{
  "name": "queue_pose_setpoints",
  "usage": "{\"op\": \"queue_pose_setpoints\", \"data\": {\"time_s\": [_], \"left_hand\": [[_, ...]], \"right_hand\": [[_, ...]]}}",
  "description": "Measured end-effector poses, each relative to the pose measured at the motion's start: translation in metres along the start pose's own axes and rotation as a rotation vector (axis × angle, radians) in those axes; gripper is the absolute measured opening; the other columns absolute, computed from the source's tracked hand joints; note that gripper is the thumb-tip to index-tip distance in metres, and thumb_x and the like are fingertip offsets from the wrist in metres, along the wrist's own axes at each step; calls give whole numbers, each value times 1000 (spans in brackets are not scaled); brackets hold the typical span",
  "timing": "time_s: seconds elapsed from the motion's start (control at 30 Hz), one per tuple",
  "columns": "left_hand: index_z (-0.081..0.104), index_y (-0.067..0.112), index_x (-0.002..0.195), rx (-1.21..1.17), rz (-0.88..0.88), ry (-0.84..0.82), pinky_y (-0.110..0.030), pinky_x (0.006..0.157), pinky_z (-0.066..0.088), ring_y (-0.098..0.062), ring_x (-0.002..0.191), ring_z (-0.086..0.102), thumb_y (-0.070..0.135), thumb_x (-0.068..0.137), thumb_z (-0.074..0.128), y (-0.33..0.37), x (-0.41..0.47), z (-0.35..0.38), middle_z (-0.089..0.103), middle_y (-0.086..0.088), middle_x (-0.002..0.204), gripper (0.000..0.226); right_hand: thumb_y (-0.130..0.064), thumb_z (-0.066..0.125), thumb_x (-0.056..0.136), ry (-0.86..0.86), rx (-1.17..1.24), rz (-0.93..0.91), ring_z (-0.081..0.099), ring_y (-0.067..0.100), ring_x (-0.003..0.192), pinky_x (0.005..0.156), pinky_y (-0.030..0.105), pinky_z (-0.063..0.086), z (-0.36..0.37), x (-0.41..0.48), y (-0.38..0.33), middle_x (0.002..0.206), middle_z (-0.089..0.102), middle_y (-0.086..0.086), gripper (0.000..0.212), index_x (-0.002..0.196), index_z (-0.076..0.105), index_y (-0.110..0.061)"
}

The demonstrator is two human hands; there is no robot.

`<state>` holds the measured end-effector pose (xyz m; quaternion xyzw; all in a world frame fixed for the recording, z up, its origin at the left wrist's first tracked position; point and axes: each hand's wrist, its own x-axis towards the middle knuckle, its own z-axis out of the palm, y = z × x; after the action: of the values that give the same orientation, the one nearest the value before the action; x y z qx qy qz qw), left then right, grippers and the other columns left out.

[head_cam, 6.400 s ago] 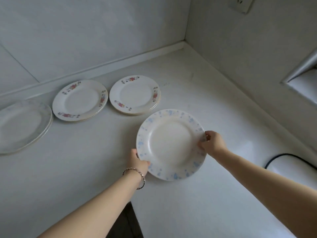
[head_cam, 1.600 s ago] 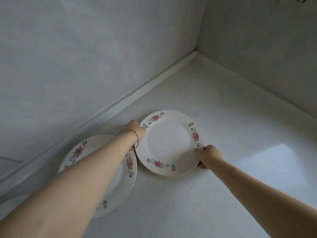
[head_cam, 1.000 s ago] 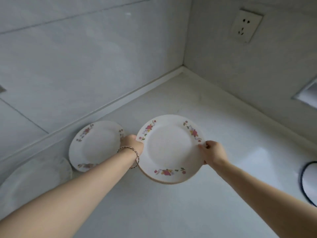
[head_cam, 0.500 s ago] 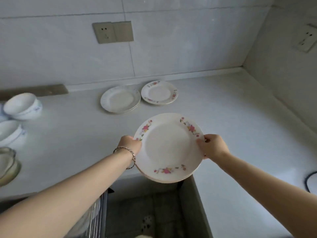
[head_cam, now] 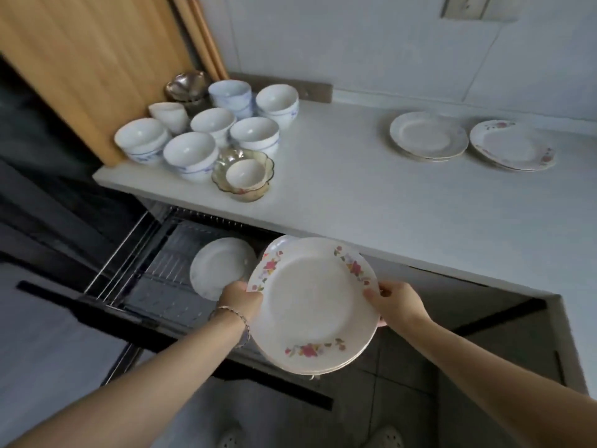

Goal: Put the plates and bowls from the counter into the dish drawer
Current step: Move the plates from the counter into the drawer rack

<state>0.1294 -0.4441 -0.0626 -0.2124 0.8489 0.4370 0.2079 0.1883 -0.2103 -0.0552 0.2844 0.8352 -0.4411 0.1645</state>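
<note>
Plates in hand: I have a small stack of flowered plates (head_cam: 311, 307) gripped by both hands, tilted a little toward me, out in front of the counter edge and over the open dish drawer.
Left hand (head_cam: 240, 300): I see it closed on the stack's left rim, thumb on top, a bracelet (head_cam: 233, 315) at the wrist.
Right hand (head_cam: 395, 302): I see it closed on the right rim, thumb on the upper face, fingers under the stack.
Dish drawer (head_cam: 155, 276): pulled out below the counter, ahead and to the left of my left hand; a wire rack shows inside.
Plate in drawer (head_cam: 218, 266): a pale plate stands tilted in the rack, just beyond my left hand and beside the stack I hold; I cannot tell whether they touch.
Counter (head_cam: 371, 195): white top, beyond both hands.
Plates on counter: one pale stack (head_cam: 428, 135) lies far ahead of my right hand; a flowered stack (head_cam: 513, 145) sits just to its right, apart from it.
Bowls (head_cam: 200, 137): a cluster of white bowls, some with blue marks, stands far ahead of my left hand, near the counter's left end.
Glass bowl (head_cam: 242, 174): scalloped, at the near edge of the cluster, with a small white bowl inside it.
Cutting board (head_cam: 97, 59): wooden, leaning upright behind the bowls at the left.
</note>
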Motion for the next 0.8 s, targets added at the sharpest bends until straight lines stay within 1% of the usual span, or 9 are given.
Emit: {"op": "queue_pose_setpoints", "data": {"time_s": [0.07,0.1,0.13,0.2,0.4,0.5,0.63,0.73,0.8], "left_hand": [[61,5,66,10,-26,15,-23,55,35,-26,76,55,-2,80,46,-34,15,-37,56,-6,66,21],[65,2,80,18,-44,26,-23,61,39,-29,82,59,0,80,46,-49,23,-55,61,-9,76,20],[66,0,92,15,-69,38,-24,67,41,-32,89,62,2,80,45,-63,32,-71,65,-12,86,24],[64,0,101,12,-126,50,-25,69,41,-33,93,64,4,79,45,-85,49,-100,68,-16,97,30],[65,3,95,72,-159,16,-22,59,41,-25,75,58,6,80,47,-113,101,-152,63,-7,80,24],[65,7,88,122,-172,-5,-24,64,47,-24,74,57,12,88,49,-115,137,-158,59,-3,70,16],[65,5,98,195,-189,-8,-31,77,53,-26,80,61,16,91,48,-116,191,-156,64,-9,83,22],[66,6,101,221,-174,-6,-26,66,48,-24,74,57,15,88,49,-114,234,-153,65,-12,85,24],[64,5,105,218,-160,-13,-20,52,38,-22,69,53,13,84,49,-117,266,-150,68,-18,93,27]], "right_hand": [[-25,53,90,-22,2,10,71,26,77,77,41,59,49,-5,-21,85,75,11,27,92,72,-7],[-24,54,90,-25,13,18,71,27,79,77,40,59,73,-9,-31,87,74,11,25,94,72,-8],[-24,54,90,-29,24,21,70,27,81,78,41,59,95,-11,-40,88,74,10,24,95,72,-9],[-25,53,91,-45,29,35,70,30,83,81,44,58,132,-15,-58,89,73,11,25,97,71,-9],[-23,51,91,-68,95,106,71,32,83,84,47,56,204,-9,-88,91,74,12,24,95,69,-8],[-21,49,92,-75,113,141,70,31,84,83,44,57,225,12,-98,93,73,12,23,97,68,-9],[-21,48,92,-104,131,173,71,35,83,83,45,56,249,55,-110,95,72,20,29,101,68,0],[-22,47,93,-90,142,222,68,34,83,78,45,57,270,92,-116,91,71,17,29,102,66,-3],[-23,45,93,-85,150,258,62,24,75,62,30,51,289,115,-117,81,67,8,27,103,65,-8]]}}
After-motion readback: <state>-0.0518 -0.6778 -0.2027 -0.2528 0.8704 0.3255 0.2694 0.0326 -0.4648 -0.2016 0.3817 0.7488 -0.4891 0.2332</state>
